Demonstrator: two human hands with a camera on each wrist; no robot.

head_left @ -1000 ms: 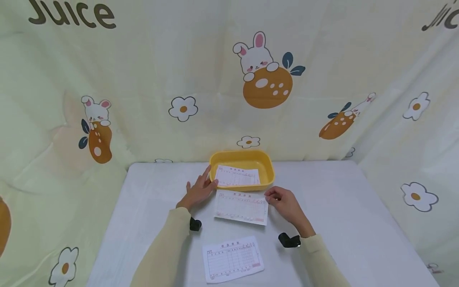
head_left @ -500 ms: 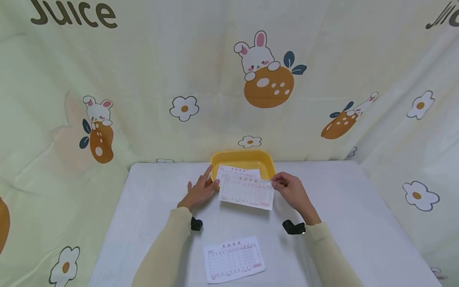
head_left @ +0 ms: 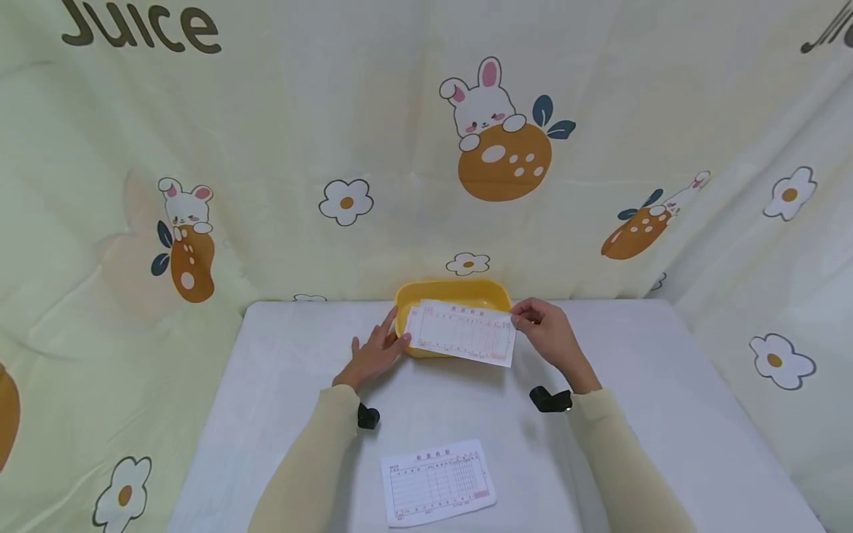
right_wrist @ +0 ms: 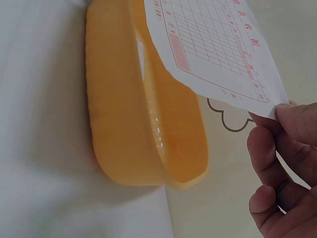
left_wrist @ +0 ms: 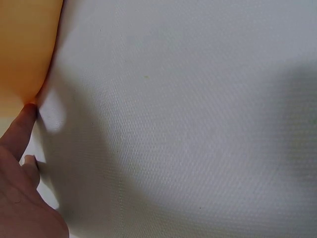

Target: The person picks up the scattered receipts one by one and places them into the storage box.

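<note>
My right hand [head_left: 552,333] pinches a printed receipt slip [head_left: 466,332] by its upper right corner between thumb and forefinger. The slip hangs tilted over a yellow plastic basin [head_left: 493,291] and covers most of its opening. In the right wrist view the slip [right_wrist: 213,47] is above the rim of the basin [right_wrist: 116,99]. Beside the basin's left end, my left hand [head_left: 373,355] has its fingers spread, touching the wall. One fingertip meets the basin [left_wrist: 27,44] low down in the left wrist view. Another paper in the basin is almost wholly hidden behind the held slip.
A second stack or sheet of receipt paper [head_left: 438,483] lies on the white tabletop [head_left: 300,355] near the front. Behind the basin, a printed cloth [head_left: 393,237] hangs at the table's back edge. A black wrist camera [head_left: 550,400] sits at the right wrist.
My right hand has lifted the receipt slip from in front of the basin and carried it forward over the opening. The left hand has stayed at the basin's side.
</note>
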